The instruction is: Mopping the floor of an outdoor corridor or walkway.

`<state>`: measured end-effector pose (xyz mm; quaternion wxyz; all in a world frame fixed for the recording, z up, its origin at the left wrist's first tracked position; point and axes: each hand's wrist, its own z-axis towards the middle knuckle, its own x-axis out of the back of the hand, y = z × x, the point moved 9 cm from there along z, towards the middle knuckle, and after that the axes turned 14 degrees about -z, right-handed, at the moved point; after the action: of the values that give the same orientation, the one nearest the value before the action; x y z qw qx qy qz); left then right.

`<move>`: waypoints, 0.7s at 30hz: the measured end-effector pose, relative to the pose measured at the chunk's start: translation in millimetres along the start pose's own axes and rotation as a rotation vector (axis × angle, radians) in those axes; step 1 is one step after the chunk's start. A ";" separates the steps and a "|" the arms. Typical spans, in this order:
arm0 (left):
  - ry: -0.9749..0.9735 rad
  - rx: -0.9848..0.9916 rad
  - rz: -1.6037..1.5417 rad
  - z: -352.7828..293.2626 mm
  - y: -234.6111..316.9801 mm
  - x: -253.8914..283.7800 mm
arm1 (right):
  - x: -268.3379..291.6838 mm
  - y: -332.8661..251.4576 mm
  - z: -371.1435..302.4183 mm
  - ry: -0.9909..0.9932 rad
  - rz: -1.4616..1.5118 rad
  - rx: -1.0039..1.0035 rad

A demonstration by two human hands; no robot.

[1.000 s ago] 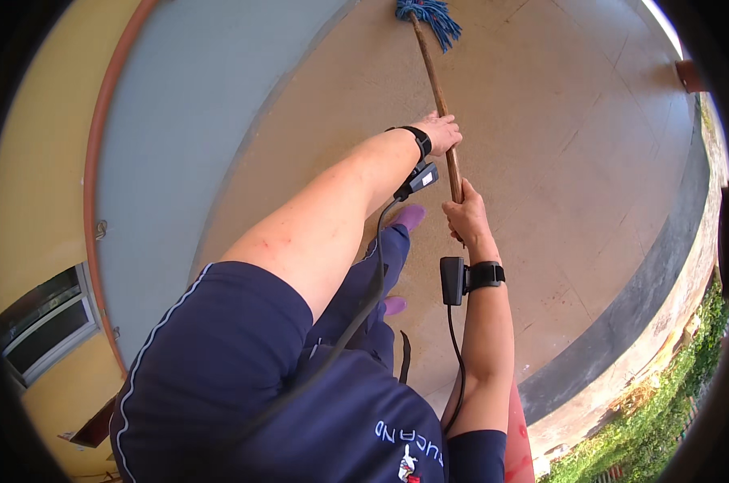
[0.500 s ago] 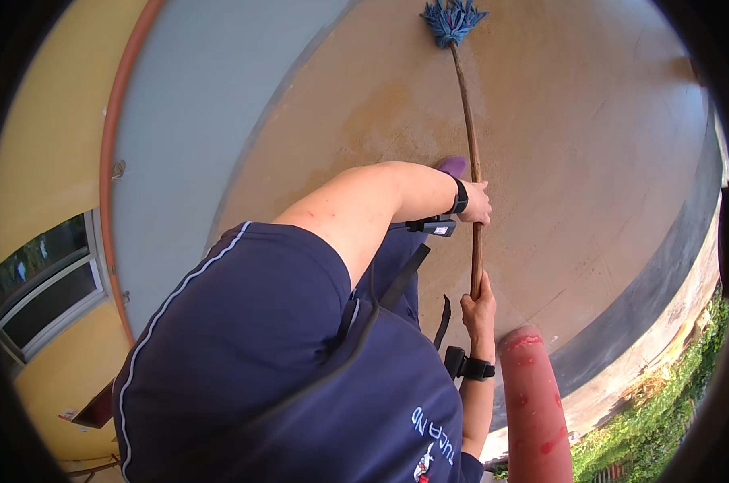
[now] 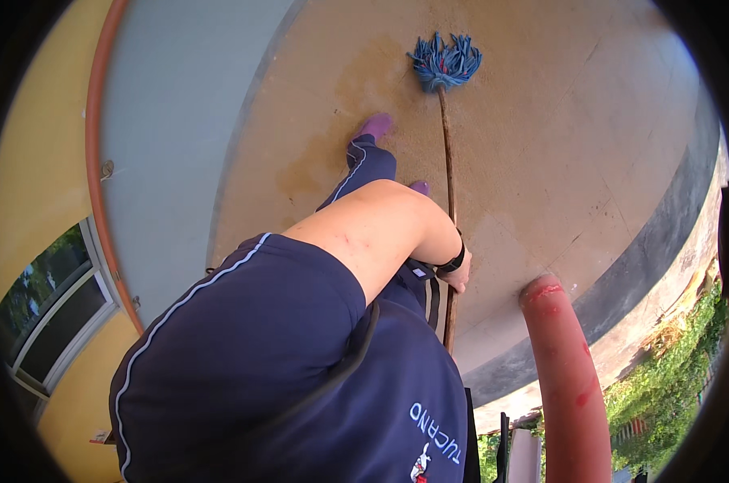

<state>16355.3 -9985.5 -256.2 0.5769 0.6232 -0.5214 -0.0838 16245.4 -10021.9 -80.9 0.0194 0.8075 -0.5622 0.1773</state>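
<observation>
A mop lies stretched out ahead of me, its blue stranded head (image 3: 446, 66) resting on the floor at the top of the head view. From there its long wooden handle (image 3: 448, 153) runs back toward my body. My left hand (image 3: 458, 274), with a black strap on the wrist, is closed round the handle; my arm hides part of the grip. The handle's near end passes behind my dark shirt. My right hand is out of sight there.
Beside me on the right stands a red post (image 3: 565, 362). The brown floor (image 3: 541, 161) has damp patches and ends on the right at a dark border, with greenery beyond. A grey and yellow wall (image 3: 179, 121) with a window (image 3: 54, 298) rises on the left.
The mop head has come nearer, and my left hand has drawn back toward my body with the handle. My right hand has gone out of sight. A purple-covered foot now shows farther forward.
</observation>
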 end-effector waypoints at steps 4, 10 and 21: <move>0.201 0.038 0.206 -40.7 -43.5 11.4 | -11.1 -12.1 21.5 -0.022 0.033 -0.016; 0.041 0.641 0.592 -187.6 -215.3 14.9 | -18.2 -125.1 86.1 -0.009 0.090 0.138; 0.775 1.369 -0.797 -589.7 -263.1 -173.2 | -31.2 -561.3 274.9 0.010 0.135 0.365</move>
<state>16840.5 -9538.7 -365.6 0.1409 0.9522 0.0313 0.2692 16822.2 -9851.3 -253.5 -0.1365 0.7572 -0.5735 0.2812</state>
